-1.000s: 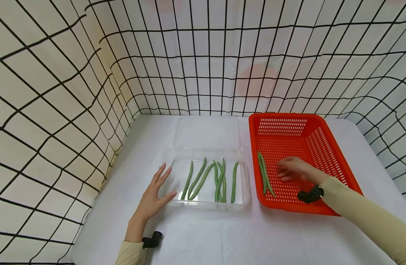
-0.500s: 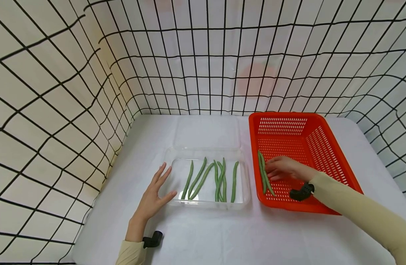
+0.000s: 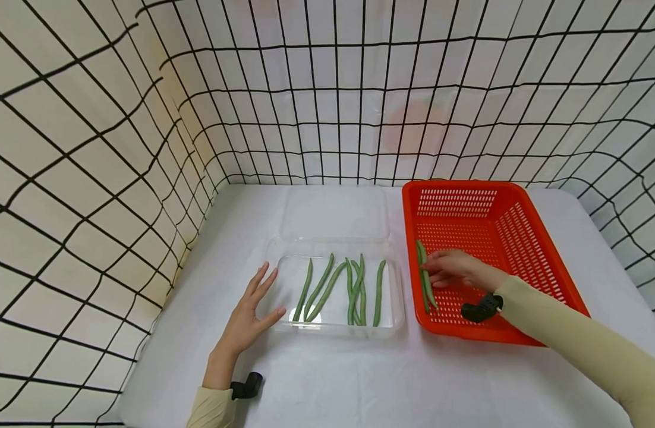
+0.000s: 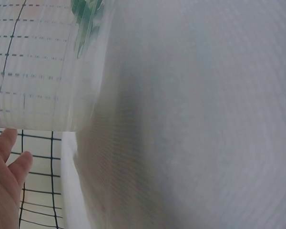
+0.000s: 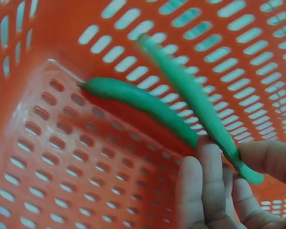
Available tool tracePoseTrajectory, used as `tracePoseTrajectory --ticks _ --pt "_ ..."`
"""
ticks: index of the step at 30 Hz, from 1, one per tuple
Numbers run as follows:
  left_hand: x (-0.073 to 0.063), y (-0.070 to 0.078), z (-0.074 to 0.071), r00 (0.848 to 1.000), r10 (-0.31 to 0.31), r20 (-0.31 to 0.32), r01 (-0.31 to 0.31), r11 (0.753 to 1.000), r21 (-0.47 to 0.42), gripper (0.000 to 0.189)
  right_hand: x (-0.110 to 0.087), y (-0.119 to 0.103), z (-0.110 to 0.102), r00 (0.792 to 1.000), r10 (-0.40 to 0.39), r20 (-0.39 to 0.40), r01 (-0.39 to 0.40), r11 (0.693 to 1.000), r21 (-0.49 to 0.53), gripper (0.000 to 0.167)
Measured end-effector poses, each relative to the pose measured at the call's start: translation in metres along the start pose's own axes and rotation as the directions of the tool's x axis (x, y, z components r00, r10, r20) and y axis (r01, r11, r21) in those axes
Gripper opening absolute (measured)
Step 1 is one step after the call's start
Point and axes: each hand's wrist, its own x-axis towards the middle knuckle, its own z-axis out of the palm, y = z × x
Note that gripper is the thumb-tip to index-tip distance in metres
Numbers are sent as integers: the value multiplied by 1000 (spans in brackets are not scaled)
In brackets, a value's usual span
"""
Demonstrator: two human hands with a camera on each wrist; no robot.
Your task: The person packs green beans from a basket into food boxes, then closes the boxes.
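Note:
In the head view, my right hand (image 3: 458, 270) is inside the red plastic basket (image 3: 466, 337), near its left wall. Thumb and fingers pinch one green bean (image 5: 193, 98), which slants upward in the right wrist view. A second green bean (image 5: 133, 98) lies against the basket wall beside it, partly hidden behind the fingers. My left hand (image 3: 244, 327) is spread with fairly straight fingers at the left end of a clear plastic container (image 3: 398, 297); whether it touches the container is hard to tell. Several green beans (image 3: 378, 294) lie in that container, some of them crossing.
Behind the container its clear lid (image 3: 333, 214) lies folded back on the white tablecloth (image 3: 359, 380). A black wire grid (image 3: 338, 125) against white sheeting surrounds the table at the back and sides.
My right hand has moved left across the basket to the two beans and taken hold of one, which has shifted slightly up. My left hand has stayed in place.

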Motion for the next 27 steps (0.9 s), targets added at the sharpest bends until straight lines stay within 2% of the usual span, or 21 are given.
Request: tracePoseTrajectory --ticks 8,13,20,27 --pt "2 -1 1 1000 6 -8 -6 1000 7 79 -21 -13 -17 994 -99 -54 102 993 64 34" --pt "1 -1 1 1000 -5 -7 5 1000 6 80 -30 -28 -15 989 -126 -73 133 985 113 37" --pt "0 -1 1 1000 -11 -5 11 1000 -1 78 -40 -57 17 985 -171 -31 174 969 177 37" --pt "0 -1 3 1000 -4 -11 4 1000 -5 78 -36 -79 60 979 -204 29 198 971 130 40"
